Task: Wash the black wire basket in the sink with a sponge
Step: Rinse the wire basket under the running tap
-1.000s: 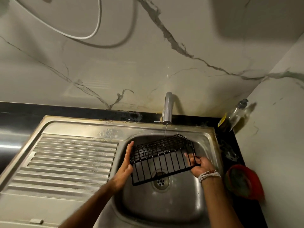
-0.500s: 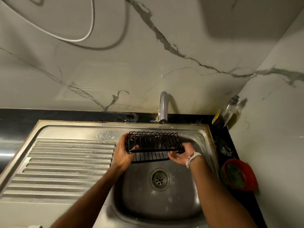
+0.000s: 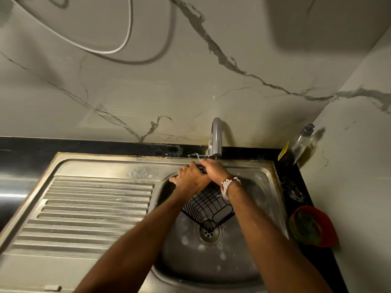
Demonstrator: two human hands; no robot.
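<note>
Two hands (image 3: 202, 176) (side by side) on one black wire basket (image 3: 208, 208)

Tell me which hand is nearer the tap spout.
Right. The right hand sits just below the tap; the left hand is lower and farther left, both gripping the basket.

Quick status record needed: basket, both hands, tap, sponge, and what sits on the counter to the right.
basket: tilted in sink basin, low corner over drain
left hand: on basket's upper end
right hand: beside left hand under tap, grip hidden
water: no stream seen
sponge: none seen
right counter: red bowl, bottle
</note>
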